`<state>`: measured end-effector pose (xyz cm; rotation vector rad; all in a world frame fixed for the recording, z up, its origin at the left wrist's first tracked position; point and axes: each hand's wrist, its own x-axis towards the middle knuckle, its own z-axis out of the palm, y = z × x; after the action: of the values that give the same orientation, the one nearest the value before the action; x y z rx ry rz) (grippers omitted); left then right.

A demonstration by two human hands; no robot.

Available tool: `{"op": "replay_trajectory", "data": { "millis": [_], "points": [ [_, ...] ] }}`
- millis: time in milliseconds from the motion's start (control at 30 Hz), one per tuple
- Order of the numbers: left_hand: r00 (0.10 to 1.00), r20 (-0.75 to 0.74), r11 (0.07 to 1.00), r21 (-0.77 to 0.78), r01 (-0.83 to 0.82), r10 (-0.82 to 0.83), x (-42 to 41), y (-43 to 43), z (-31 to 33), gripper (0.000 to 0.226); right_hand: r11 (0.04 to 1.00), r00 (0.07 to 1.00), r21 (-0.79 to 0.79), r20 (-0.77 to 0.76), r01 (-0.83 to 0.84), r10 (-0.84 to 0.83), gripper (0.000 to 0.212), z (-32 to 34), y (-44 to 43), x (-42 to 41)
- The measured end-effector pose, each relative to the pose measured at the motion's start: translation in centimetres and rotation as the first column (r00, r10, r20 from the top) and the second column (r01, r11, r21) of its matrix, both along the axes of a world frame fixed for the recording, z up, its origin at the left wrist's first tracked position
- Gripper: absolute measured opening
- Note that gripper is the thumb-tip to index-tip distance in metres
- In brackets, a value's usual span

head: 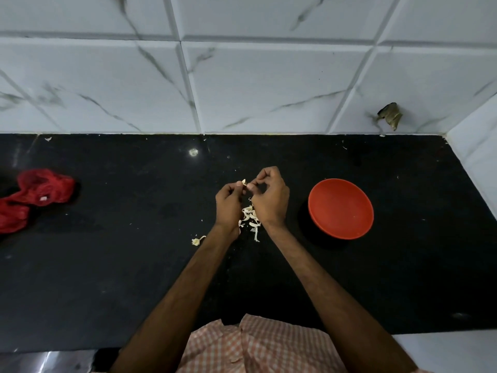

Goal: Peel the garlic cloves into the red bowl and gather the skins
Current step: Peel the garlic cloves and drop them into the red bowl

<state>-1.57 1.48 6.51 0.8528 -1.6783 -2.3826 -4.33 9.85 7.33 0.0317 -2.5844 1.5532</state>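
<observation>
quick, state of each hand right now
left hand: pinches the garlic clove
right hand: pinches at the same clove

Both forearms bare, reaching forward and converging. Left hand (228,204) and right hand (270,200) backs up, side by side, just left of the red bowl (341,208). Left fingertips pinch a garlic clove (244,181). Right fingers curled, thumb and forefinger nipping the same clove. Wrists apart.

Garlic clove (244,181) in left fingers (237,186)
</observation>
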Motion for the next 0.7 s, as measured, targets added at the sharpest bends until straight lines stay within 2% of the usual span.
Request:
{"op": "replay_trajectory", "data": {
  "millis": [167, 267, 400, 567, 700],
  "points": [
    [0.999, -0.005, 0.990, 0.135, 0.048, -0.048, 0.3, -0.9, -0.4, 0.020, 0.995, 0.996, -0.040, -0.018, -0.092, 0.092, 0.029, 0.3, 0.4, 0.0],
    [0.998, -0.020, 0.987, 0.149, 0.060, -0.058, 0.4, -1.1, -0.6, 0.018, 0.989, 0.992, -0.083, 0.000, -0.124, 0.125, 0.026, 0.4, 0.6, 0.0],
    [0.997, -0.043, 0.994, 0.085, 0.070, -0.067, 0.5, -1.1, -0.4, 0.015, 0.979, 0.986, -0.114, 0.002, -0.166, 0.168, 0.025, 0.7, 0.9, -0.3],
    [0.994, -0.053, 0.991, -0.100, 0.088, -0.093, 0.6, -1.4, -0.1, 0.017, 0.965, 0.973, -0.133, 0.020, -0.226, 0.231, 0.026, 1.3, 1.5, -1.0],
    [0.994, -0.057, 0.991, -0.097, 0.090, -0.096, 0.6, -1.7, -0.2, 0.019, 0.954, 0.956, -0.117, 0.068, -0.277, 0.286, 0.028, 1.4, 1.9, -1.5]
  ]
}}
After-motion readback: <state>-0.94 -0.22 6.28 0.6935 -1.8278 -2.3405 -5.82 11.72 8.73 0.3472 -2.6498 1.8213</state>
